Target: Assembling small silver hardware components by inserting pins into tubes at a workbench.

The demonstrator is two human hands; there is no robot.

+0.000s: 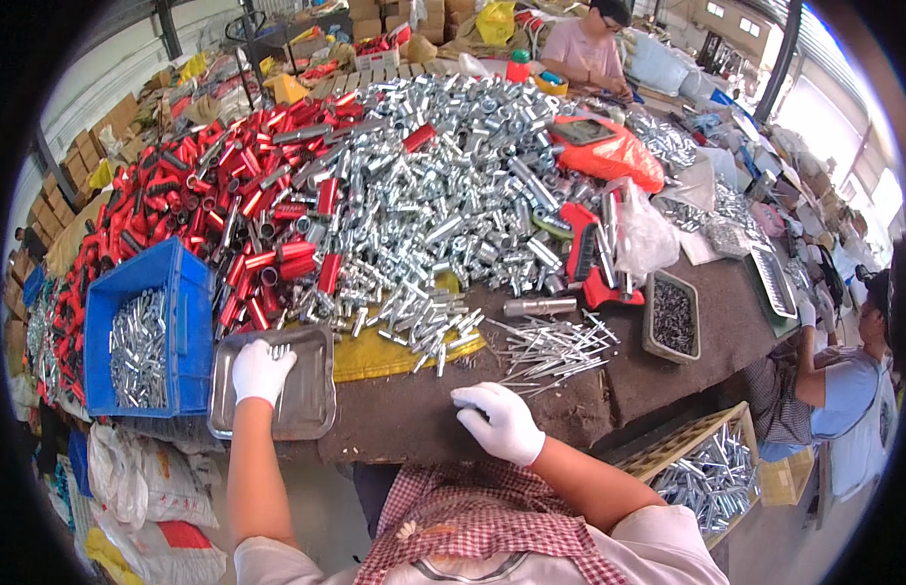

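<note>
My left hand, in a white glove, is over a shallow metal tray. Its fingers are closed around small silver metal pieces, whose ends show at the fingertips. My right hand, gloved too, hovers near the front edge of the brown table. Its fingers curl inward, and whatever they may hold is hidden. Beyond it lies a loose bunch of thin silver rods. To the left of the tray stands a blue bin with short silver metal pieces inside.
A big heap of silver metal fittings and red tubes covers the table's far side. A small tray of dark screws sits at right. Below is a crate of silver tubes. Other people work at far right and back.
</note>
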